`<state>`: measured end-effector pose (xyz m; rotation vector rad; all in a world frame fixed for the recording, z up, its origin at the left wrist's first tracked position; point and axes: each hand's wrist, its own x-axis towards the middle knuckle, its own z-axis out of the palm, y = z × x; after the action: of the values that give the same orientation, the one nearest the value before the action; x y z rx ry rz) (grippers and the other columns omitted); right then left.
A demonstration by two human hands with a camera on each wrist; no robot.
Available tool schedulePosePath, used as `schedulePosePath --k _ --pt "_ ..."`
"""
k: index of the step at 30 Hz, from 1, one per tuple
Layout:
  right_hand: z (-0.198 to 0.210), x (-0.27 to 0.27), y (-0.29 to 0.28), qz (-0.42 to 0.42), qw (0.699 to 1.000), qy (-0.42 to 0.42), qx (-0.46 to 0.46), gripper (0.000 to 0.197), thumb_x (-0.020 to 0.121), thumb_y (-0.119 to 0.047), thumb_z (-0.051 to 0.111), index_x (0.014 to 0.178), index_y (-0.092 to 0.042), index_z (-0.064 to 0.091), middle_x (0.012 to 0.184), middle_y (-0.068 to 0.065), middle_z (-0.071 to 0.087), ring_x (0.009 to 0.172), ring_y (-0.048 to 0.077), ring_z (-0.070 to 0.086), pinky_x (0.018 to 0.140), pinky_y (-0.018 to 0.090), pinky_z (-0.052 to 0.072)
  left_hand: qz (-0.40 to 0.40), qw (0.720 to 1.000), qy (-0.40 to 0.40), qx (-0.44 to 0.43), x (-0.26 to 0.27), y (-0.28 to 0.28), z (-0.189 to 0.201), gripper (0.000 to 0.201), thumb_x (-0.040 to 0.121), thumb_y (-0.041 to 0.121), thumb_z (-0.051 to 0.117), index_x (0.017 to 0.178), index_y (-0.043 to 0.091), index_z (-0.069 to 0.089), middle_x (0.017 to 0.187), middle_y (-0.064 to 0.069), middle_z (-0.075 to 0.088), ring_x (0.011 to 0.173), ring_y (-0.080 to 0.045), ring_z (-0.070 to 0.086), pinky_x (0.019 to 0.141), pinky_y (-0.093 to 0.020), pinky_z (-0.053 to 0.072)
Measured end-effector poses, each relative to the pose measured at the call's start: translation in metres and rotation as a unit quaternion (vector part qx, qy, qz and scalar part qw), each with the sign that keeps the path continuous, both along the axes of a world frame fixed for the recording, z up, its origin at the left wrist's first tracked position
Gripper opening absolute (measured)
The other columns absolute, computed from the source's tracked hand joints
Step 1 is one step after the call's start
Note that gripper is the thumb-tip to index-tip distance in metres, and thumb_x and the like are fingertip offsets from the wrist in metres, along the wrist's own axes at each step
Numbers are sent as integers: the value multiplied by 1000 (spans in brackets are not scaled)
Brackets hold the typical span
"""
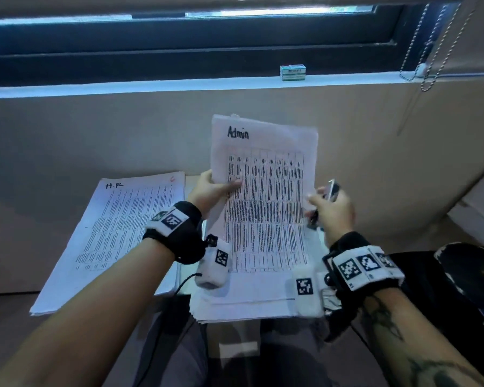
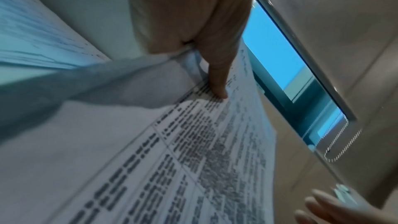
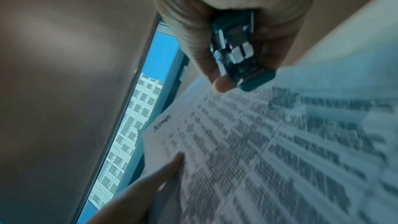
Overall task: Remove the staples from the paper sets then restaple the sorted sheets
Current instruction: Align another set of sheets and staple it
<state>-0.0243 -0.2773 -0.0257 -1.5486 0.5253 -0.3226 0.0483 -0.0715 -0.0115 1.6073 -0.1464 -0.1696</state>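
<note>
An upright set of printed sheets marked "Admin" (image 1: 266,174) is held in front of me. My left hand (image 1: 221,187) pinches its left edge, and in the left wrist view the thumb (image 2: 217,74) presses on the printed table (image 2: 193,142). My right hand (image 1: 327,199) is at the set's right edge, curled round a small teal stapler (image 1: 333,189). The right wrist view shows the stapler (image 3: 237,48) close above the "Admin" page (image 3: 280,142), its metal mouth pointing toward the paper. Whether it touches the sheets is unclear.
A stack of sheets marked "H.R" (image 1: 118,233) lies to the left. Another paper stack (image 1: 249,303) lies flat below the held set. A small staple box (image 1: 292,72) stands on the window sill (image 1: 151,86). Dark fabric (image 1: 458,275) lies at the right.
</note>
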Motion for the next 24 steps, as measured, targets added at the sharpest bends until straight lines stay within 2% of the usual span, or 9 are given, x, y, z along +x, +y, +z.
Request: schedulePosePath --k 2,4,6,8,11,13,15,19,24 --pt "17 4 -12 -25 999 -23 -18 10 90 -13 59 87 -14 50 77 3 58 61 15 59 68 39 57 -21 998 -11 -51 -4 5 10 30 70 11 71 96 5 57 79 -1 68 66 -5 66 61 -14 52" --pt "29 6 -17 28 999 -29 26 9 92 -15 57 89 -15 48 81 5 57 62 17 59 70 42 56 -43 997 -30 -62 -5 10 17 47 58 25 78 97 6 58 74 3 71 67 -4 66 62 -16 52" --pt "39 5 -14 78 995 -35 53 12 92 -17 56 98 -10 50 83 5 56 60 17 58 71 44 55 -50 996 -53 -56 -7 14 25 47 60 26 81 98 7 61 79 1 71 72 -9 65 67 -23 55" --pt "50 1 -4 67 994 -74 51 9 91 -16 57 89 -11 50 77 7 55 58 18 56 69 49 55 -23 995 -76 -63 -13 13 38 41 68 19 78 102 3 62 86 -6 69 73 -13 65 72 -31 56" --pt "69 -12 16 -18 983 -180 -34 22 92 -14 55 74 -18 43 69 -4 54 53 14 59 55 36 54 59 981 -182 -31 -30 4 67 23 81 11 69 103 5 63 87 -3 69 72 -8 68 70 -27 55" --pt "83 -27 30 -50 963 -257 -70 30 92 -12 55 69 -21 38 60 -15 52 49 11 58 50 29 51 94 958 -270 1 -46 -4 84 17 82 19 69 98 18 64 91 0 70 82 -11 69 75 -25 55" --pt "88 -45 39 -54 952 -290 -83 31 92 -12 55 70 -25 39 58 -20 52 50 12 59 49 28 51 112 944 -310 10 -61 -7 92 22 81 24 71 100 16 64 94 0 70 86 -13 68 76 -23 55" --pt "69 -64 34 -35 962 -260 -70 25 92 -13 56 74 -23 42 68 -8 54 49 12 61 44 22 48 108 958 -267 15 -80 1 82 49 67 39 73 108 16 63 95 7 71 86 -3 68 78 -24 55" --pt "44 -66 23 -32 976 -207 -63 36 93 -10 53 68 -26 33 65 -6 38 50 19 54 41 18 42 89 963 -252 -41 -67 12 90 52 57 51 79 95 25 55 98 5 67 92 -13 66 84 -38 54"
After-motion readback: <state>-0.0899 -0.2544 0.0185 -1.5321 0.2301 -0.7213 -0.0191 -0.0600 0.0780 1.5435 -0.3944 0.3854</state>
